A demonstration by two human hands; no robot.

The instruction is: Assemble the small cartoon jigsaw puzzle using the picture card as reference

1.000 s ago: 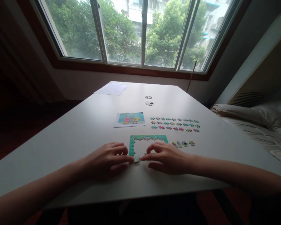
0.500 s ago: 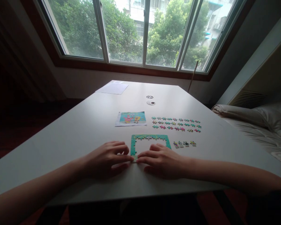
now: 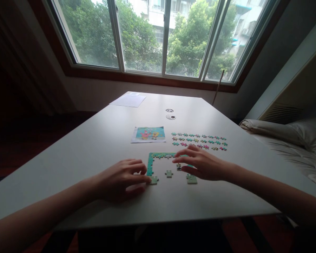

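Note:
A teal jigsaw frame [image 3: 158,155], only partly joined, lies on the white table [image 3: 100,140] in front of me. My left hand [image 3: 119,177] rests flat by the frame's lower left corner, its fingertips touching the corner piece [image 3: 154,180]. My right hand [image 3: 201,163] hovers over the frame's right side, fingers curved and apart, with nothing in it that I can make out. Two loose green pieces [image 3: 169,173] [image 3: 191,179] lie along the frame's open lower side. A small dark piece [image 3: 178,166] sits just under my right fingertips.
The reference picture [image 3: 148,134] lies beyond the frame. Rows of several sorted loose pieces [image 3: 198,140] sit to its right. Farther back are a cable grommet [image 3: 170,116] and a sheet of paper [image 3: 128,100]. A padded seat [image 3: 292,140] stands off the table's right edge.
My right hand has lifted from the frame's lower left corner and moved right and away over the frame's right side. Loose green pieces now show below it. The left hand stayed.

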